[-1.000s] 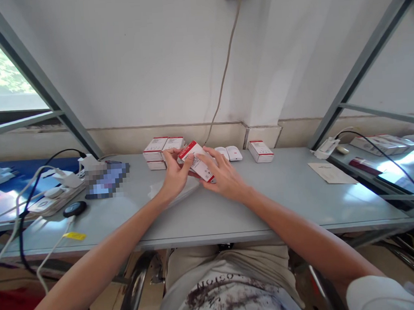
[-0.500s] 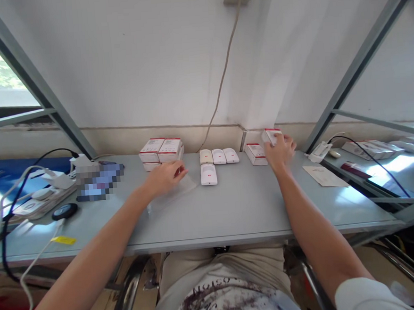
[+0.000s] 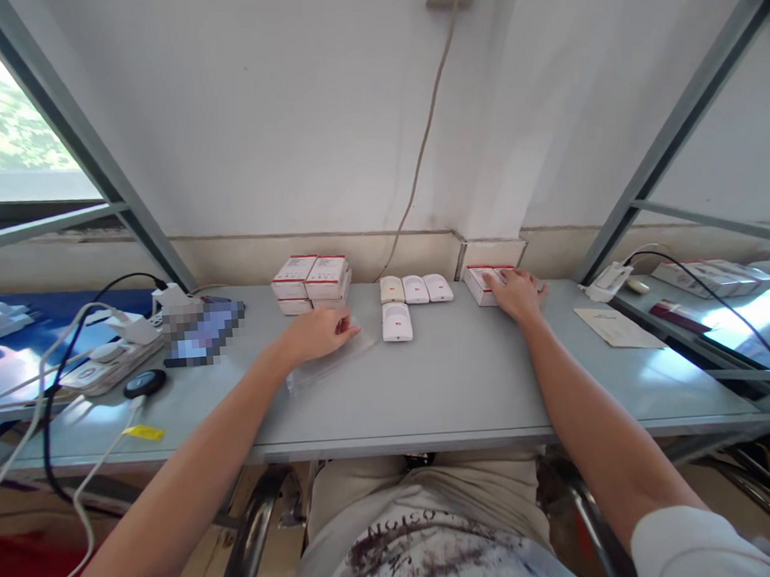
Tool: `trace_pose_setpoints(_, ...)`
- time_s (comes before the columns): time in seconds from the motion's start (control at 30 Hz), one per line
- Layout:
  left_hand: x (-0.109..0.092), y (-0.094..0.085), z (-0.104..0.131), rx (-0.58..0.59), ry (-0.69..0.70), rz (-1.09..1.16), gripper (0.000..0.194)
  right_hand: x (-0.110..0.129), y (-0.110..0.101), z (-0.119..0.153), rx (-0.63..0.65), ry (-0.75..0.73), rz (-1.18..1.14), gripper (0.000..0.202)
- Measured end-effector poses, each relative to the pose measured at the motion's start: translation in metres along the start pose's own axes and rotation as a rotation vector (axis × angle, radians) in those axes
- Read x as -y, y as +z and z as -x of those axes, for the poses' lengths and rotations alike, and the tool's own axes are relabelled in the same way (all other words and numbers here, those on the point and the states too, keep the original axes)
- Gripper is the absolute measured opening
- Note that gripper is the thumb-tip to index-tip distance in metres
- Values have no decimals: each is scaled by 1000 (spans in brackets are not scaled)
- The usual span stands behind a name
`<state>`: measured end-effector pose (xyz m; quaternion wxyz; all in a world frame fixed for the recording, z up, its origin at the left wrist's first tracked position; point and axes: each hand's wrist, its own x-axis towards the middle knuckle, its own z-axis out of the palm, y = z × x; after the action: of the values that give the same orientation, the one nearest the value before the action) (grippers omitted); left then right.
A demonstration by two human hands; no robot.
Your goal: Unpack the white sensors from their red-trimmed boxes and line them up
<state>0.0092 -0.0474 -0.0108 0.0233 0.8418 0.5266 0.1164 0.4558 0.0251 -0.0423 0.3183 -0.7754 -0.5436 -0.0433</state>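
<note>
My right hand (image 3: pixel 515 293) grips a small white box with red edges, which stands close beside a similar white box (image 3: pixel 480 291) at the back of the table. The fingers hide much of the gripped box. With curled fingers, my left hand (image 3: pixel 320 332) rests over a clear plastic bag (image 3: pixel 330 364); whatever is inside its fingers is hidden. Behind that hand are stacked white boxes (image 3: pixel 310 278). Between my hands, a cream device (image 3: pixel 391 289) and two white devices (image 3: pixel 416 290) form a row, with another white device (image 3: pixel 397 322) in front.
A phone (image 3: pixel 207 332), a power strip (image 3: pixel 117 360) with cables and a round black device (image 3: pixel 145 383) lie at the left. A sheet of paper (image 3: pixel 617 328) and a white adapter (image 3: pixel 607 282) are on the right. Metal frame posts flank the table (image 3: pixel 445 390).
My right hand has lowered the raised box to the tabletop beside the other one. My left hand stays curled by the plastic bag. The view has shifted slightly.
</note>
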Motion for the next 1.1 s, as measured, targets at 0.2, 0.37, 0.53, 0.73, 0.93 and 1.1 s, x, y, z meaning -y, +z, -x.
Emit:
trace_pose_setpoints(0.2,2,4,1,20,10,42,35,14,0,4,99,-59,82,73)
trace_pose_setpoints(0.37,3,7,-1,38,44,14,32,17,0,4,91,-96,116,64)
trace_pose_setpoints(0.53,0,8,0,35,19,8,27,28,0,12,-25,-170,125,54)
trace_pose_setpoints(0.73,2,17,-2,18,66,-59,24,76,-11,41,-109,-531,-188,46)
trace_pose_setpoints(0.93,-3,16,-2,-2,-7,-95,30,121,-10,93,262,-953,-385,40)
trace_pose_setpoints(1.1,-5,15,-1,-15,26,-75,24,123,2,102,442,-1057,-368,40)
